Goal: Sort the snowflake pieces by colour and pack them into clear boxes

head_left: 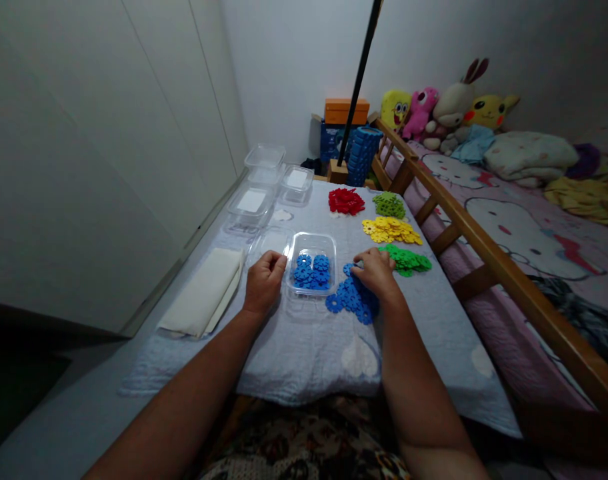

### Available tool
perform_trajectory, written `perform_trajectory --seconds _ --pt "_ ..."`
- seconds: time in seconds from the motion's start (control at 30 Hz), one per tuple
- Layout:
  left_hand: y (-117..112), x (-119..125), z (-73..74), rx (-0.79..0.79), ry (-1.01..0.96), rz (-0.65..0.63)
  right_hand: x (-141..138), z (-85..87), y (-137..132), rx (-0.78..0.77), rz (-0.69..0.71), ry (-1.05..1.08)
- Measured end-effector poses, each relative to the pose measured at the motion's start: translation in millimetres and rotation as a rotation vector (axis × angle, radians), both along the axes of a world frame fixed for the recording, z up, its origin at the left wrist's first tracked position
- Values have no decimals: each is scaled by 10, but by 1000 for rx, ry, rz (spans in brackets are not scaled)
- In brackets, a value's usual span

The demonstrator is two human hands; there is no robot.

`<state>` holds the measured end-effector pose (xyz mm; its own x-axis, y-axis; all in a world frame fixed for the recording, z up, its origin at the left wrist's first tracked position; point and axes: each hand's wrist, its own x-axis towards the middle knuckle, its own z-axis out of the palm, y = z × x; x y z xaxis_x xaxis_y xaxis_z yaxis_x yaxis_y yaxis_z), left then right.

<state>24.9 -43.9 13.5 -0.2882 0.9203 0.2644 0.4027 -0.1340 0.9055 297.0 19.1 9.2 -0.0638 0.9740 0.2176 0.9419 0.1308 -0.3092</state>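
A clear plastic container (311, 239) stands in the middle of the table, holding blue flower-shaped discs (311, 273). My left hand (265, 280) is at its left side, fingers curled and thumb pressed against the rim. To the right of the container lies a loose pile of blue discs (354, 300). Over the far end of that pile is my right hand (377, 270), its thumb and fingers pinched at a blue disc, partly hidden by the fingers. Just beyond my right hand is a pile of green discs (409, 260).
Yellow discs (391, 231), red discs (346, 201) and light green discs (389, 205) lie in heaps farther back. Lidded containers (251, 201) stand at the back left, near a folded cream cloth (201, 293). A wooden bed rail (464, 220) runs along the right.
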Motion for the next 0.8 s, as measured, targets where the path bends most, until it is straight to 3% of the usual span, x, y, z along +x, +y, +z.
perform_trajectory --seconds 0.17,0.53,0.8 --pt "0 7 19 -1 10 8 -15 8 -11 -34 11 -48" --pt "15 -38 -9 28 20 72 -44 203 -55 -162 26 2" --pt "76 -77 -120 95 -13 147 4 149 -8 -78 102 199"
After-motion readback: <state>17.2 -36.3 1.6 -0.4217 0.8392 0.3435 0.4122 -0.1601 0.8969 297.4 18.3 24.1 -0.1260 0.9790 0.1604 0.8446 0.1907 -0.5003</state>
